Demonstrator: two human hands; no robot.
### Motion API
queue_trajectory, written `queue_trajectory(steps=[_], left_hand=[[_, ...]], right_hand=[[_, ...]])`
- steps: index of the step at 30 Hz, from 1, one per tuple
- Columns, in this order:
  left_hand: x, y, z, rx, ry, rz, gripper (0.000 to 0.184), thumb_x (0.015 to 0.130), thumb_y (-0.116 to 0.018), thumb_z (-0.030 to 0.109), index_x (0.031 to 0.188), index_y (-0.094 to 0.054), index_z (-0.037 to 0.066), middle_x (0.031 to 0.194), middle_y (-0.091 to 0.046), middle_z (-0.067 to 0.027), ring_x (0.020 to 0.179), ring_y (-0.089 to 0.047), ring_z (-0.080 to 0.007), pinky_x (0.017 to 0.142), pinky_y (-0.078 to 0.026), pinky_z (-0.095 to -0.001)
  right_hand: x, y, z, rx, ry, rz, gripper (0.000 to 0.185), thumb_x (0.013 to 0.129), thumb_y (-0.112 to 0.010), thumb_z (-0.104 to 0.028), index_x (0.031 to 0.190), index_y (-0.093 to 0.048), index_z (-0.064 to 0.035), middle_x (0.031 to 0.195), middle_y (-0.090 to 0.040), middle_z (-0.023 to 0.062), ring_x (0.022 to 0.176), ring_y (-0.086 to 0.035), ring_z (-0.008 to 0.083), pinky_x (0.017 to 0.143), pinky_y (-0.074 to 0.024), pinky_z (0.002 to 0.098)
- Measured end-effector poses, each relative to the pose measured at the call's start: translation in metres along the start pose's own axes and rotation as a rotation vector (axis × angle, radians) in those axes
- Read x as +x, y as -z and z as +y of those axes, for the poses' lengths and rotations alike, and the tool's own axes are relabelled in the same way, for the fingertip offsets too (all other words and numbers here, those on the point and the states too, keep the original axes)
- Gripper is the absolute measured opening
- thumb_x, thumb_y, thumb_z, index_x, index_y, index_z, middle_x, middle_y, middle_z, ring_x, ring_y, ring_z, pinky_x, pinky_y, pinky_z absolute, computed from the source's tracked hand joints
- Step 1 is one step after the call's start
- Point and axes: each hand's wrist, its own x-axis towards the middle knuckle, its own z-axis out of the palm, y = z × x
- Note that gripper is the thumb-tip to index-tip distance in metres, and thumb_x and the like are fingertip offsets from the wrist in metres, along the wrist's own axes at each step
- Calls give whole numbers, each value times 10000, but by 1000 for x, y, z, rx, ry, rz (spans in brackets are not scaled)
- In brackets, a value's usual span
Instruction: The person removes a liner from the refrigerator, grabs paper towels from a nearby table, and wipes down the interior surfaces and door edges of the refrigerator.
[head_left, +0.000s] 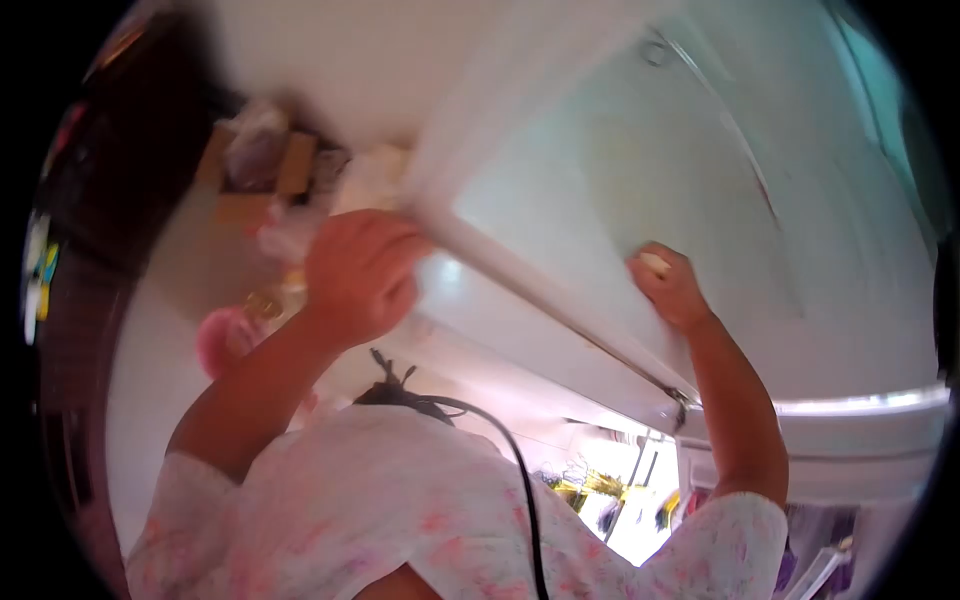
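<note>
A person in a white short-sleeved top (pixel 330 500) patterned with pink flecks works at a large white panel (pixel 560 200), the right hand (pixel 668 285) clenched around a small pale piece (pixel 655 263). Only a cream-white, softly rounded bit of that piece shows between the curled fingers; the rest is hidden, and its material cannot be told. It sits over the panel's broad face, inward from the long edge that slants down to a dark metal fitting (pixel 680 398) near the right forearm. The panel is smooth and milky, with a faint green cast.

The left hand (pixel 362 275) is beside the upper-left end of that same edge, its fingers bent and blurred; whether they grasp the edge or merely lie near it cannot be told.

The count: two bare hands, one pale piece, one white panel and one metal fitting. Beyond the left hand, on the pale floor (pixel 165 370), are one open cardboard box (pixel 245 208) with one whitish bag (pixel 257 145) in its top, and one pink rounded object (pixel 225 340), partly behind the left forearm. One black cable (pixel 522 480) curves down over the top's front, near a dark bundle of cord ends (pixel 388 385), too blurred to count.
</note>
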Motion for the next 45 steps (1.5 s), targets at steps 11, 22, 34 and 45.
queue_trajectory(steps=[11,22,34,45], left_hand=[[-138,86,-42,-240,705,-50,260,748,-571,-29,971,-629,91,1008,-595,-68,938,-586,-257,756,-479,-346],[-394,216,-23,-274,1674,-58,152,873,-549,98,984,-638,44,908,-641,-68,764,-619,-175,694,-502,-302],[-500,304,32,-113,2028,94,126,848,-549,86,935,-628,42,863,-622,-78,738,-592,-170,642,-501,-300],[-606,292,-60,-298,2015,-137,141,837,-598,134,973,-589,96,715,-545,-27,493,-512,-143,390,-390,-263]], right_hand=[[-14,-31,-89,1207,-129,-277,327,937,-492,-486,816,-456,-184,815,-533,10,530,-513,143,350,-398,281],[-38,-313,-350,1351,-377,-774,285,915,-545,-452,1023,-567,-189,955,-623,5,778,-591,139,614,-462,280],[-8,-484,-333,385,321,-1019,476,918,-559,-354,1288,-521,-56,1130,-624,111,1001,-584,178,892,-442,300],[-66,-127,-229,563,840,-589,95,848,-678,-68,927,-675,-14,899,-670,90,855,-646,196,755,-502,316]])
